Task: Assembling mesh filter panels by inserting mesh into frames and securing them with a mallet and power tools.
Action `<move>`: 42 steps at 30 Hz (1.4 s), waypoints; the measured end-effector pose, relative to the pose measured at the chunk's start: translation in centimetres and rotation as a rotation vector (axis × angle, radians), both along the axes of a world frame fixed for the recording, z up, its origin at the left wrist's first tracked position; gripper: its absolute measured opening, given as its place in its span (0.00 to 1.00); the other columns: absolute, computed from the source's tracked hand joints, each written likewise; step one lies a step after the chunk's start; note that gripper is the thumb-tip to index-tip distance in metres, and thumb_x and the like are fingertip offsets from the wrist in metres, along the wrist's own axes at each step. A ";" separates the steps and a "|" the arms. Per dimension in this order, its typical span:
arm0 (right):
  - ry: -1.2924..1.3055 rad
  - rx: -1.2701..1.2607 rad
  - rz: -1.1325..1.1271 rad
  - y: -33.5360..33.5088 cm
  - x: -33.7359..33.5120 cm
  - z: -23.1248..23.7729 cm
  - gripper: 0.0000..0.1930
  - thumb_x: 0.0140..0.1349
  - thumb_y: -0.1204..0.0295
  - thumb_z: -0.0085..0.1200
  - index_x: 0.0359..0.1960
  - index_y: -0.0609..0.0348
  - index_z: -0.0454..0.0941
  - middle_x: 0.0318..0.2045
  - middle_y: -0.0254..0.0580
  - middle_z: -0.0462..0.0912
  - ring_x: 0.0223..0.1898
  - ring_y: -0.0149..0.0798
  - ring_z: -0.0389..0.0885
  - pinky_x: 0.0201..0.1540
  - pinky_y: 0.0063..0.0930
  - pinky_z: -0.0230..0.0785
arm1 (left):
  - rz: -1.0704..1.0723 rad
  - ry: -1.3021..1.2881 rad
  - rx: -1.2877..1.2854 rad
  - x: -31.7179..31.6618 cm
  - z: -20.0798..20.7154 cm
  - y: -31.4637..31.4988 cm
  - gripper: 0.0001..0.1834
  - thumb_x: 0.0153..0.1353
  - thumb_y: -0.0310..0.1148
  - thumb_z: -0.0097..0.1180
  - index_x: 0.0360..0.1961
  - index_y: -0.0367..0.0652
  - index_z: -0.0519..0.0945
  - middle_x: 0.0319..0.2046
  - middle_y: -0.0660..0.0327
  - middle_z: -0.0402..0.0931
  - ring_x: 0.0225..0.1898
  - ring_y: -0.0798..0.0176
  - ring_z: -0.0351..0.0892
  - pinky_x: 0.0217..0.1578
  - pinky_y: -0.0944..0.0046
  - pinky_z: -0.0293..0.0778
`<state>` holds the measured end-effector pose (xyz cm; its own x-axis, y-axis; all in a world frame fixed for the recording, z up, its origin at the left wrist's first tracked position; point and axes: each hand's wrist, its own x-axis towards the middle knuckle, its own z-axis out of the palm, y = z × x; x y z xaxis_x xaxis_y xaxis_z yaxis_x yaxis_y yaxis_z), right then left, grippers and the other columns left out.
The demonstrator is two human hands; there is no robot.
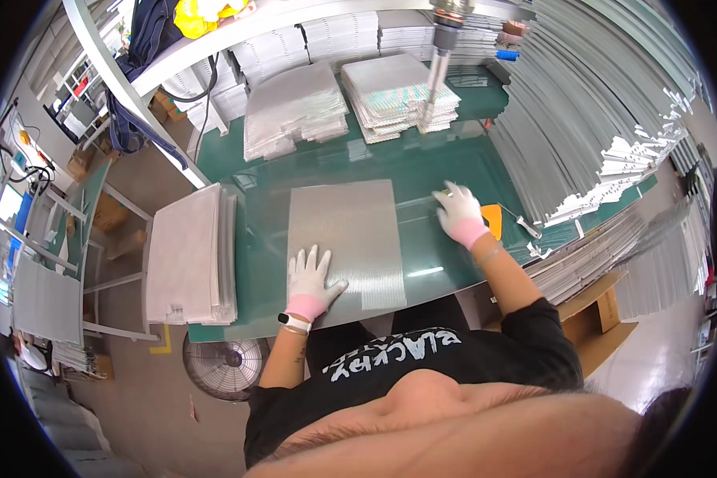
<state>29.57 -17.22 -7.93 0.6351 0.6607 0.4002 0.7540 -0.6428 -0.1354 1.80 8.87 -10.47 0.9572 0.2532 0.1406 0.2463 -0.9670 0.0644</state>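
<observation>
Silvery ribbed sheet (350, 227) lies on a green desk (255, 231), long axis twelve-to-six: under the nearer left hand (309, 280), spread flat near its seven-o'clock corner; toward nine o'clock from the right hand (460, 216), whose grip is unclear.

Our gloved left hand (311, 279) lies spread on a grey ribbed sheet (344, 223) on the green bench (263, 219); our right hand (459, 213) is just beside a yellow-orange item (494, 221), with sheet stacks (295, 103) beyond.
</observation>
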 end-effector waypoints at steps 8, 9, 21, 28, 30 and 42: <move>-0.017 0.397 0.103 24.4 9.8 6.8 0.30 0.60 0.54 0.54 0.58 0.64 0.69 0.57 0.56 0.71 0.56 0.56 0.72 0.58 0.45 0.68 | 0.217 -0.045 -0.176 5.7 1.4 2.3 0.44 0.59 0.58 0.55 0.68 0.39 0.62 0.70 0.43 0.53 0.72 0.37 0.47 0.69 0.37 0.40; -0.016 0.394 0.104 25.9 10.8 7.5 0.30 0.60 0.54 0.54 0.58 0.64 0.69 0.57 0.56 0.71 0.56 0.56 0.72 0.58 0.45 0.68 | 0.185 -0.174 -0.134 7.2 3.2 4.4 0.44 0.59 0.56 0.56 0.68 0.37 0.61 0.69 0.42 0.54 0.71 0.37 0.47 0.69 0.38 0.42; 0.130 0.077 -0.141 31.6 10.7 9.4 0.30 0.59 0.53 0.53 0.53 0.71 0.69 0.53 0.59 0.72 0.56 0.53 0.73 0.55 0.48 0.70 | 0.634 -0.222 -0.301 26.2 7.5 25.1 0.44 0.58 0.60 0.52 0.64 0.33 0.66 0.60 0.37 0.65 0.63 0.41 0.66 0.62 0.48 0.63; 0.085 0.511 0.152 33.0 13.1 12.2 0.23 0.59 0.68 0.54 0.56 0.67 0.72 0.46 0.57 0.79 0.46 0.51 0.80 0.52 0.43 0.72 | 0.323 -0.593 -0.410 24.3 11.8 26.2 0.38 0.57 0.47 0.58 0.64 0.36 0.66 0.62 0.37 0.64 0.58 0.39 0.71 0.61 0.48 0.64; 0.399 1.071 0.447 32.6 13.5 13.3 0.33 0.57 0.78 0.58 0.66 0.60 0.62 0.43 0.47 0.79 0.43 0.43 0.81 0.51 0.35 0.75 | 0.257 -0.751 -0.516 23.1 12.5 27.3 0.39 0.57 0.39 0.61 0.66 0.32 0.63 0.66 0.35 0.58 0.64 0.41 0.66 0.64 0.52 0.60; 0.201 0.622 0.608 17.4 4.9 11.6 0.36 0.54 0.80 0.45 0.70 0.63 0.55 0.58 0.59 0.69 0.59 0.54 0.70 0.64 0.36 0.60 | 0.165 -0.773 -1.086 9.8 14.9 15.6 0.20 0.60 0.26 0.59 0.53 0.35 0.72 0.41 0.60 0.79 0.39 0.66 0.79 0.40 0.69 0.75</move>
<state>34.46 0.16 3.63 0.3425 0.6069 0.7172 0.8650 0.0941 -0.4928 11.61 24.48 4.44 0.6715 0.6847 0.2833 -0.0935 -0.3010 0.9490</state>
